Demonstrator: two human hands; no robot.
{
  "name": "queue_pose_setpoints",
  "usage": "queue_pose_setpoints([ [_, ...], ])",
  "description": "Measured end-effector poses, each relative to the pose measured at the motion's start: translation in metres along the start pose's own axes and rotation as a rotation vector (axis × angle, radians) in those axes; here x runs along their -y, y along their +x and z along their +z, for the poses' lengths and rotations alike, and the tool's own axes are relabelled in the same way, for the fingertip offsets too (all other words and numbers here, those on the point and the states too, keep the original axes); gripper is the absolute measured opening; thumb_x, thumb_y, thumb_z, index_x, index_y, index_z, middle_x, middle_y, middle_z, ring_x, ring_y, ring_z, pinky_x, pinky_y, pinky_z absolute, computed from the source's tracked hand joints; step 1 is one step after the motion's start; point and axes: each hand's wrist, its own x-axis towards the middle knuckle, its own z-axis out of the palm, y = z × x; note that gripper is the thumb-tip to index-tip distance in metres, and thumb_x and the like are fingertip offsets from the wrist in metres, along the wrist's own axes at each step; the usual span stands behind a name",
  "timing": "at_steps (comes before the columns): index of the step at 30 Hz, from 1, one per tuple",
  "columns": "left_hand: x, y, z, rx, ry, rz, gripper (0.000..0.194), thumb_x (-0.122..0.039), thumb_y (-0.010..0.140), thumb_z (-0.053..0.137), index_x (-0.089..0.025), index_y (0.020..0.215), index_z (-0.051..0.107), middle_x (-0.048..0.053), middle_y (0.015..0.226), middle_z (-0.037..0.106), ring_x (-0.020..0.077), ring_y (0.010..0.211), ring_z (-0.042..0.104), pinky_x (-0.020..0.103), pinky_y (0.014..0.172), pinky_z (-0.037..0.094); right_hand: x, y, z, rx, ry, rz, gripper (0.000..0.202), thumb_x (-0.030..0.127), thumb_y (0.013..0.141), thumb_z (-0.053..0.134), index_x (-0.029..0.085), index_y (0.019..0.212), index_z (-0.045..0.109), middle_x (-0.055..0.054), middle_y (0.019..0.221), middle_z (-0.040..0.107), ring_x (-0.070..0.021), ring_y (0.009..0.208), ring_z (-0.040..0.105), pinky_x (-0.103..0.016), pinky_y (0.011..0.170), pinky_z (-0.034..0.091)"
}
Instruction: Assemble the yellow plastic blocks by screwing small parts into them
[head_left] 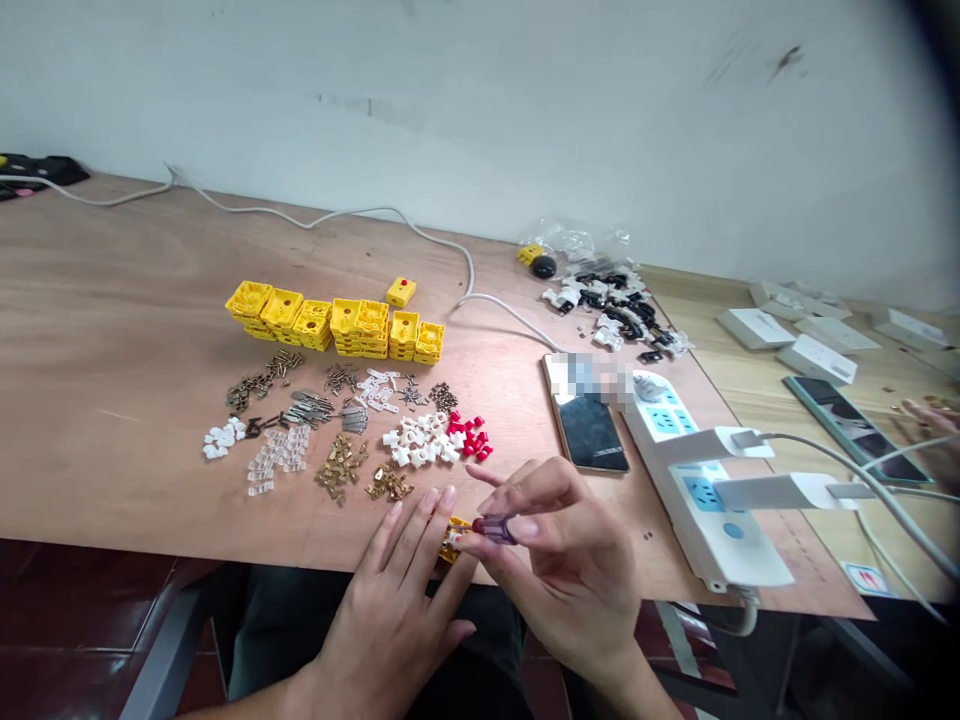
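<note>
At the table's front edge a small yellow housing (453, 540) lies partly hidden beneath the fingers of my left hand (409, 575). Those fingers are stretched out and rest over it. My right hand (566, 550) is closed in a pinch around a small screwdriver with a dark purple translucent handle (496, 529), its tip pointing left at the housing. Just beyond my hands are white plastic parts (424, 440), red caps (471, 436) and brass pieces (389, 482). Farther back stand stacked yellow housings (360, 325) and a single yellow box with a red button (401, 291).
On the right lie a phone (592, 425) and a white power strip (705, 490) with chargers and cables. Black and white parts (619, 305) are heaped near the wall. Another person's hand (934, 440) shows at the far right, beside a second phone (855, 425).
</note>
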Motion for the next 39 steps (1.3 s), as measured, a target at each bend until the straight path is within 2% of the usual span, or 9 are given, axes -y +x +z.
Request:
queue_pose_setpoints([
  [6, 0.001, -0.001, 0.001, -0.007, 0.004, 0.020, 0.067, -0.062, 0.091, 0.068, -0.022, 0.142, 0.051, 0.015, 0.149, 0.055, 0.0344, 0.143, 0.047, 0.051, 0.119, 0.029, 0.002, -0.002, -0.002, 0.196, 0.015, 0.014, 0.046, -0.001, 0.095, 0.051, 0.028, 0.130, 0.052, -0.007, 0.125, 0.067, -0.0207, 0.116, 0.069, -0.054, 0.108, 0.056],
  [11, 0.001, 0.000, 0.001, -0.011, 0.011, 0.017, 0.069, -0.059, 0.089, 0.070, -0.023, 0.145, 0.050, 0.015, 0.155, 0.049, 0.0336, 0.146, 0.043, 0.051, 0.120, 0.028, 0.000, -0.002, 0.001, -0.021, -0.059, -0.108, 0.038, 0.007, 0.089, 0.073, 0.030, 0.117, 0.060, 0.002, 0.095, 0.066, -0.0128, 0.080, 0.071, -0.041, 0.093, 0.066],
  [14, 0.001, -0.001, 0.001, 0.022, 0.023, 0.028, 0.071, -0.060, 0.090, 0.069, -0.023, 0.146, 0.048, 0.016, 0.156, 0.047, 0.0340, 0.147, 0.042, 0.052, 0.120, 0.028, -0.001, -0.004, -0.001, 0.046, -0.055, -0.109, 0.036, 0.013, 0.095, 0.066, 0.029, 0.126, 0.058, -0.005, 0.110, 0.069, -0.0191, 0.096, 0.074, -0.046, 0.091, 0.067],
  [17, 0.001, -0.002, 0.002, 0.016, 0.015, 0.035, 0.069, -0.061, 0.090, 0.069, -0.023, 0.144, 0.050, 0.015, 0.153, 0.051, 0.0340, 0.145, 0.044, 0.052, 0.120, 0.028, -0.001, -0.006, -0.003, 0.142, -0.029, -0.075, 0.047, 0.003, 0.095, 0.056, 0.028, 0.135, 0.054, -0.009, 0.121, 0.072, -0.0230, 0.111, 0.074, -0.048, 0.093, 0.066],
  [21, 0.002, -0.001, 0.002, 0.007, 0.002, 0.021, 0.069, -0.059, 0.090, 0.069, -0.024, 0.146, 0.050, 0.013, 0.154, 0.051, 0.0331, 0.146, 0.043, 0.050, 0.119, 0.029, -0.003, -0.006, -0.001, -0.058, -0.075, -0.169, 0.046, 0.005, 0.085, 0.077, 0.030, 0.121, 0.063, -0.001, 0.099, 0.073, -0.0168, 0.081, 0.076, -0.037, 0.077, 0.069],
  [23, 0.002, -0.001, 0.003, 0.007, 0.005, 0.021, 0.070, -0.059, 0.090, 0.070, -0.023, 0.147, 0.049, 0.014, 0.156, 0.049, 0.0336, 0.146, 0.042, 0.051, 0.119, 0.029, -0.003, -0.005, -0.002, -0.064, -0.079, -0.164, 0.042, 0.014, 0.084, 0.081, 0.030, 0.119, 0.063, -0.002, 0.101, 0.073, -0.0165, 0.080, 0.076, -0.035, 0.073, 0.068],
  [27, 0.002, -0.001, 0.004, -0.030, -0.008, 0.030, 0.069, -0.061, 0.089, 0.070, -0.023, 0.144, 0.051, 0.015, 0.153, 0.051, 0.0341, 0.144, 0.045, 0.051, 0.119, 0.027, -0.001, -0.003, -0.005, 0.123, 0.026, -0.005, 0.036, 0.010, 0.098, 0.059, 0.030, 0.128, 0.056, -0.007, 0.118, 0.073, -0.0221, 0.106, 0.075, -0.049, 0.095, 0.064],
  [33, 0.003, 0.000, 0.002, -0.030, -0.017, 0.033, 0.071, -0.058, 0.088, 0.073, -0.022, 0.144, 0.051, 0.016, 0.152, 0.053, 0.0341, 0.144, 0.045, 0.050, 0.119, 0.026, -0.001, -0.003, -0.005, -0.052, -0.019, -0.042, 0.040, 0.014, 0.084, 0.082, 0.034, 0.113, 0.063, 0.004, 0.094, 0.070, -0.0144, 0.077, 0.074, -0.045, 0.097, 0.063],
  [39, 0.003, -0.001, 0.004, -0.027, -0.019, 0.031, 0.069, -0.058, 0.088, 0.072, -0.024, 0.144, 0.051, 0.015, 0.152, 0.052, 0.0336, 0.145, 0.043, 0.050, 0.121, 0.021, 0.000, -0.004, -0.011, 0.223, 0.048, 0.051, 0.059, -0.005, 0.090, 0.056, 0.034, 0.134, 0.052, -0.002, 0.119, 0.071, -0.0197, 0.112, 0.072, -0.056, 0.114, 0.050],
])
